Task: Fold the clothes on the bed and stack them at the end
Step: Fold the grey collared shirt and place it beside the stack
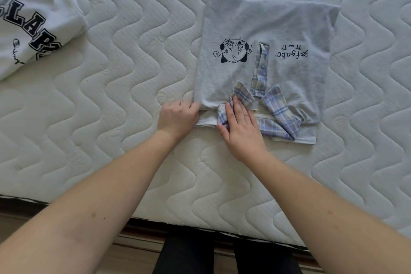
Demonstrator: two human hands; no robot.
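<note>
- White sweatshirt: far left on the bed, black block lettering, unfolded, well apart from both hands.
- Left hand: fingers curled, pinching the near left corner of the grey shirt.
- Right hand: flat, fingers straight, pressing the plaid collar; holding nothing.
- Grey shirt: right of centre, partly folded, long axis running away from the hands, neck end nearest. Likely next: near edge carried away over the far part; both hands equally close.

Grey shirt matt soft knit, collar woven plaid; mattress quilted matt cloth
</note>
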